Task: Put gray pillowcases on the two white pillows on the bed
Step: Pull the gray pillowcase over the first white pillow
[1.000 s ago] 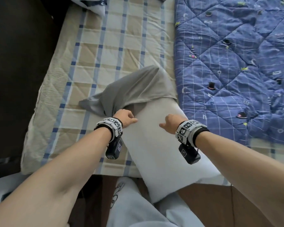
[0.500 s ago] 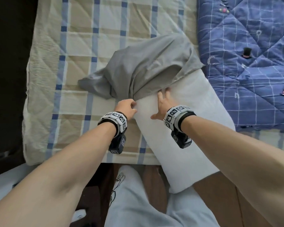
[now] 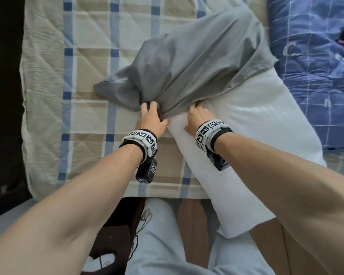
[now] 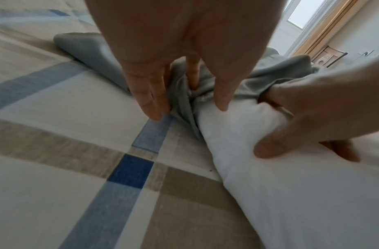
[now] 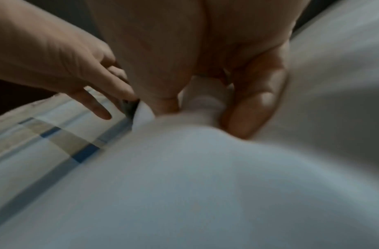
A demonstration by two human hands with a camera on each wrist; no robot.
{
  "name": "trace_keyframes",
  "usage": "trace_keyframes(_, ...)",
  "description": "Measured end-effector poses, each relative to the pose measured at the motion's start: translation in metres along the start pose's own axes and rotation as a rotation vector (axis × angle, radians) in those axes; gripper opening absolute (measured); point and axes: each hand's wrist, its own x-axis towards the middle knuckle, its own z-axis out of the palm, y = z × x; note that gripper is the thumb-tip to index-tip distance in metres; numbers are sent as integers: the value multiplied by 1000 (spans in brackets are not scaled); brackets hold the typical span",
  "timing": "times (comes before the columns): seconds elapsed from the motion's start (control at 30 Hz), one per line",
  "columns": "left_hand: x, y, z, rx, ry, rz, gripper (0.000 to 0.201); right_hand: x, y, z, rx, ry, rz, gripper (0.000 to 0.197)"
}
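A gray pillowcase [image 3: 197,56] covers the far end of a white pillow [image 3: 256,126] that lies slantwise on the bed. The near end of the pillow is bare. My left hand [image 3: 151,118] is at the bunched hem on the pillow's left corner. In the left wrist view its thumb and fingers [image 4: 150,104] pinch gathered folds of the pillowcase [image 4: 248,84]. My right hand [image 3: 197,118] grips the pillow [image 5: 205,185] beside it, squeezing white fabric between thumb and fingers, with its fingertips under the hem. Only one pillow is in view.
The plaid sheet [image 3: 87,56] stretches to the left of the pillow. A blue quilt [image 3: 316,56] lies on the right, touching the pillow. The pillow's near end hangs over the bed's front edge [image 3: 107,196], above my legs and the brown floor.
Both hands moved forward to the pillowcase hem. The right hand went from lying flat on the pillow to gripping it. The left hand reached into the gathered gray fabric.
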Motion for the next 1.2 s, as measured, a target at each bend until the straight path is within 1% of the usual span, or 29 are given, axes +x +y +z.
trace_keyframes(0.07,1,4,1,67,-18,-14,29,3,-1,0,-11,12,-16,47)
trace_keyframes(0.1,0,7,2,103,-15,-19,24,3,-2,-1,-25,-1,-19,39)
trace_keyframes(0.17,-3,12,3,136,15,-32,21,-1,-4,-6,-3,-19,-5,36)
trace_keyframes(0.23,-8,17,2,108,24,-60,20,-7,-1,-17,103,-29,-2,37)
trace_keyframes(0.27,-10,19,0,89,17,-70,20,-12,1,-25,165,-20,-8,34)
trace_keyframes(0.33,-20,23,-8,64,6,-67,20,-25,4,-43,254,2,-15,19)
trace_keyframes(0.37,-27,26,-14,61,8,-55,18,-33,6,-52,289,-2,-10,20)
trace_keyframes(0.4,-34,30,-21,64,13,-34,18,-40,6,-61,320,-4,-5,28)
trace_keyframes(0.43,-42,35,-28,73,17,-11,24,-48,6,-71,353,-6,1,33)
trace_keyframes(0.5,-55,46,-44,69,25,-5,40,-65,4,-91,438,-18,19,33)
trace_keyframes(0.63,-79,72,-86,-84,103,-58,62,-103,1,-136,593,-28,25,28)
trace_keyframes(0.73,-100,87,-124,-200,105,-41,81,-132,3,-170,657,5,11,24)
trace_keyframes(0.77,-106,90,-136,-227,110,-23,83,-142,4,-181,683,13,2,24)
trace_keyframes(0.8,-112,93,-148,-241,127,-2,79,-151,6,-189,721,22,-5,23)
trace_keyframes(0.83,-117,95,-159,-245,164,24,69,-159,7,-197,762,33,-17,22)
trace_keyframes(0.9,-131,101,-179,-225,275,79,41,-177,10,-209,864,22,-52,20)
trace_keyframes(0.93,-139,104,-188,-208,321,98,31,-185,12,-214,909,9,-73,21)
trace_keyframes(0.97,-146,109,-197,-188,348,111,24,-194,12,-219,943,-4,-92,20)
trace_keyframes(1.03,-161,119,-209,-135,357,120,22,-210,14,-227,1003,-13,-125,18)
trace_keyframes(1.1,-177,129,-216,-40,323,151,24,-222,17,-233,1071,11,-126,17)
trace_keyframes(1.2,-206,135,-206,230,120,234,28,-232,24,-239,1212,25,-139,14)
